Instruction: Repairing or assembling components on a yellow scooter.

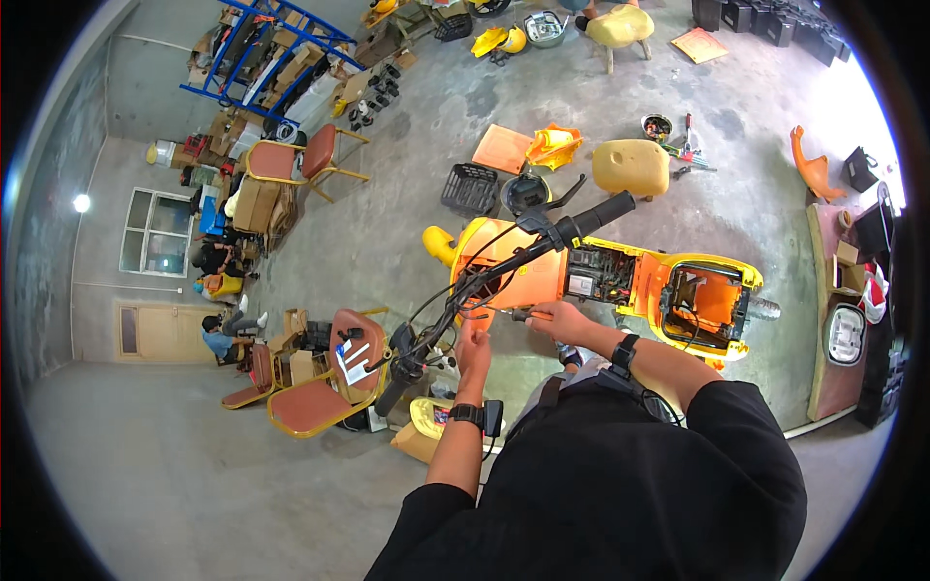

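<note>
A partly stripped orange and yellow electric scooter [528, 281] stands in front of me, its black handlebar [557, 235] crossing the view at a slant. Below the bar, my right hand [562, 322] is closed around a small dark tool [520, 315] with a thin tip pointing left, perhaps a screwdriver. My left hand [473, 349] is closed close to the scooter's front panel and the cables [463, 290] under the bar; what its fingers grip is too small to make out. Each wrist wears a black strap with a device.
Beyond the scooter lie a tan seat [631, 168], a black crate [470, 188] and orange panels [501, 148]. A chair [320, 402] stands left of the handlebar. At the right is a low table [833, 378]. People sit by the far-left wall.
</note>
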A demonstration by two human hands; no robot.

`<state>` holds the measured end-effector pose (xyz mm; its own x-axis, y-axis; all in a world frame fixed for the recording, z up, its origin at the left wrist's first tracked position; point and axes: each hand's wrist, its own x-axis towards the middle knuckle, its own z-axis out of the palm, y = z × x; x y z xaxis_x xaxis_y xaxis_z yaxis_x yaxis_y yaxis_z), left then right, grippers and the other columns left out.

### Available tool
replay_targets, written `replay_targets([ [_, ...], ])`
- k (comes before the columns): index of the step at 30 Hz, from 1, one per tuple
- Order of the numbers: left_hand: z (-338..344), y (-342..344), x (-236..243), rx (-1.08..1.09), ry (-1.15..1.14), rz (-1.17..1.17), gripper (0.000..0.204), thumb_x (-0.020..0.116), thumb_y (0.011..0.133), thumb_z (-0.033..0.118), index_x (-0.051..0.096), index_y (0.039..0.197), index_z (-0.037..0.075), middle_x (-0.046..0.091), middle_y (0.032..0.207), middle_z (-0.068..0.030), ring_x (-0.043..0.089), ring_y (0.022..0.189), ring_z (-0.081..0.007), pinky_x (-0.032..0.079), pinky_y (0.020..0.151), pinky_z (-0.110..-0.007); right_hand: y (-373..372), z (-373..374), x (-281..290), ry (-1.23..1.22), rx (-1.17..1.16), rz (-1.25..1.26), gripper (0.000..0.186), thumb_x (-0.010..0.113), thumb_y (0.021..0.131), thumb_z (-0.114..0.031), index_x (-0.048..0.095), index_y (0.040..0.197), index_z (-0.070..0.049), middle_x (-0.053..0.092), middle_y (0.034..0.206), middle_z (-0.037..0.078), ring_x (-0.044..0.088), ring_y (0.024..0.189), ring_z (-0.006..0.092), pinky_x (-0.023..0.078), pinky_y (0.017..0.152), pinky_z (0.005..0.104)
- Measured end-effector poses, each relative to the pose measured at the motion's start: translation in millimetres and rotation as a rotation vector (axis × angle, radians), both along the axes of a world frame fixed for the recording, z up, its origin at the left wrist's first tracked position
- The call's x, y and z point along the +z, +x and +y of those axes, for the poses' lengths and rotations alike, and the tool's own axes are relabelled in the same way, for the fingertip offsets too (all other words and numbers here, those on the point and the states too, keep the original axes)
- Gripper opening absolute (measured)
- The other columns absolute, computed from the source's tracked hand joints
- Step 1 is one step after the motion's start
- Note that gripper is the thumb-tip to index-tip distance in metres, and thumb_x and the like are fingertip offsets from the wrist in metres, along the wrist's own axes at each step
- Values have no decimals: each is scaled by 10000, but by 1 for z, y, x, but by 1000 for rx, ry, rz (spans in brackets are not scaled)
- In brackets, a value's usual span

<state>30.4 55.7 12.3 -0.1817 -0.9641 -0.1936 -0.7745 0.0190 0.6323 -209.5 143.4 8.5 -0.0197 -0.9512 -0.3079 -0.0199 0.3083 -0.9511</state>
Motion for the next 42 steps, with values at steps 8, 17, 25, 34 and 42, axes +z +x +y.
replay_targets([
  [8,-1,2,3,95,-14,59,563,497,942,129,359,1480,39,685,869,-64,619,769,-131,501,741,-294,-1,1,7,22,0,14,441,684,891,-369,657,1173,-30,665,807,75,604,608,146,511,596,303],
  [17,-15,15,-18,170,-1,34,573,483,909,322,403,1462,198,669,906,-131,649,865,-343,491,822,-446,2,3,1,0,1,54,466,678,889,-382,651,1187,-25,676,847,95,615,625,161,515,603,314],
  [25,-17,22,-22,137,25,94,566,487,948,235,353,1489,136,660,867,-84,628,793,-251,495,744,-369,5,4,-5,14,-1,36,435,674,903,-354,644,1195,-33,663,810,69,604,614,142,506,590,303],
  [34,-13,19,-15,88,21,146,647,495,943,159,257,1541,95,646,797,-20,564,636,-115,490,620,-277,8,6,-2,80,-6,-24,407,667,912,-351,656,1167,-35,650,788,52,588,596,125,499,575,297],
  [42,-7,9,6,61,32,84,624,473,943,139,272,1532,95,656,797,-33,572,632,-119,492,620,-279,7,6,1,131,10,-29,507,655,901,-439,654,1202,-31,703,901,128,668,720,207,533,706,348],
])
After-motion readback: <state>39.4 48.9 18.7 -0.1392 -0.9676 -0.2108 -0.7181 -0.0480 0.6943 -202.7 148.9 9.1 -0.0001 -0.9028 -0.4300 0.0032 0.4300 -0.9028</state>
